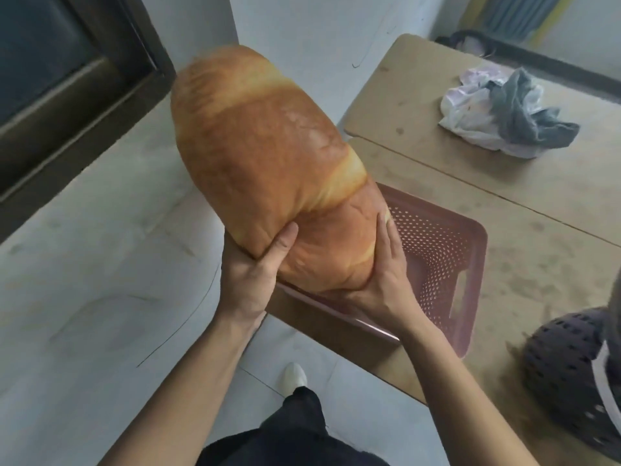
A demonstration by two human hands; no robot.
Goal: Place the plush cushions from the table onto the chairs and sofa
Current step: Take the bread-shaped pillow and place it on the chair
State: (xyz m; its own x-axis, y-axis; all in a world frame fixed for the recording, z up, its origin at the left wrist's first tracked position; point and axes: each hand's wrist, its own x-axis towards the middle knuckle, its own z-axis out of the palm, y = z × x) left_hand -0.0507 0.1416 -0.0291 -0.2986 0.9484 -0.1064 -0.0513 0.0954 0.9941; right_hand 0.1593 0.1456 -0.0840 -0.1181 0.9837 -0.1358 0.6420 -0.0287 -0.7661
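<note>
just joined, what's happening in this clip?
A person is holding a big bread-shaped plush cushion by its near end, left hand and right hand squeezing either side. It is lifted, angled up and away over the floor, above the corner of the wooden table. A pink perforated basket sits on the table just beneath, with crumpled plastic bags farther back. No chair or sofa is in view.

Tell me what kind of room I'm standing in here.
Probably a plain room in a home or workroom. There's a pale tiled floor, a dark-framed door, and wooden tables holding a pink basket and plastic bags. Both hands hold a bread-shaped cushion.
</note>
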